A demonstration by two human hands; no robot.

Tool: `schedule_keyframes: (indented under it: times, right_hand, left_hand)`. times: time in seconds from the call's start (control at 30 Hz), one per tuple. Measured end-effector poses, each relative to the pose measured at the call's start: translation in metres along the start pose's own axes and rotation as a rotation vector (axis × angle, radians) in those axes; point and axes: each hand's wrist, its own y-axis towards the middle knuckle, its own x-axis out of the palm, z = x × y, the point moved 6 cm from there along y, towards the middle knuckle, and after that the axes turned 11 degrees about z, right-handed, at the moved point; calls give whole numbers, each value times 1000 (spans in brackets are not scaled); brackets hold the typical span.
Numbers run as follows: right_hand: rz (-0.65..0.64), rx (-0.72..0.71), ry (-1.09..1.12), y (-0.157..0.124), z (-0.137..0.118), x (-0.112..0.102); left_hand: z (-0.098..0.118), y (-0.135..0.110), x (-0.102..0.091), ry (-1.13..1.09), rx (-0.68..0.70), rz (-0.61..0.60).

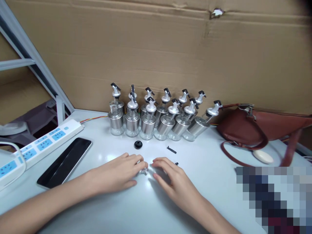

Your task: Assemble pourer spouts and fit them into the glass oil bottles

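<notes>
My left hand (124, 170) rests palm down on the white table, fingers stretched out and thumb apart. Its fingertips touch or nearly touch a small shiny, clear-looking piece (144, 171), partly covered and too small to name. Across from it, my right hand (169, 177) is open, thumb and fingers apart, with nothing visible between them. Beyond my hands lie a round black stopper-like part (138, 144) and a thin black strip (172, 149). Another small black part (176, 163) shows just behind my right hand.
Several glass-and-steel bottles (148, 126) with pour spouts stand in rows against a cardboard wall (136, 42). Left are a phone (65, 162) and a power strip (44, 146). A brown bag (243, 126) and a pale oval object (263, 156) lie right, near a pixelated area.
</notes>
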Motion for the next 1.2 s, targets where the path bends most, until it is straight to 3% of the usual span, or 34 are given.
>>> schedule_keyframes:
  times: [0.1, 0.23, 0.33, 0.43, 0.5, 0.57, 0.67, 0.7, 0.8, 0.87, 0.93, 1.03, 1.1, 1.2]
  right_hand:
    - [21, -4, -8, 1, 1, -1]
    - [100, -17, 5, 3, -1, -7]
    - [188, -34, 26, 4, -4, -15]
    - [257, -48, 45, 5, -7, -22]
    - [294, -69, 52, 6, -10, -26]
    - [310, -85, 55, 6, -12, -27]
    - [305, -85, 61, 7, -12, -27]
    - [304, -82, 63, 7, -12, -28]
    - [327, -88, 53, 8, -12, -31]
    - [346, -103, 41, 8, -13, -33]
    - [348, -111, 35, 9, -14, -35]
    - [338, -114, 40, 9, -15, -35]
    - [331, -114, 40, 9, -15, -35]
    - [328, -113, 32, 9, -14, -35]
  left_hand:
    - [-1, -2, -7, 43, -25, 30]
    - [15, -5, -14, 145, 57, 230]
    - [51, -15, 2, 40, 357, 420]
    - [77, -25, 36, -54, 588, 391]
    - [80, -24, 47, -86, 583, 389]
    - [74, -22, 38, -141, 522, 482]
    - [51, -18, 0, -192, 424, 725]
    - [37, -18, -18, -199, 335, 842]
    - [-23, -25, -78, -239, -43, 1311]
    - [-73, -25, -105, -333, -340, 1431]
    - [-121, -18, -122, -502, -562, 1422]
    - [-172, 6, -128, -693, -694, 1137]
    - [-188, 16, -125, -743, -680, 1003]
    - [-195, 24, -116, -757, -624, 894]
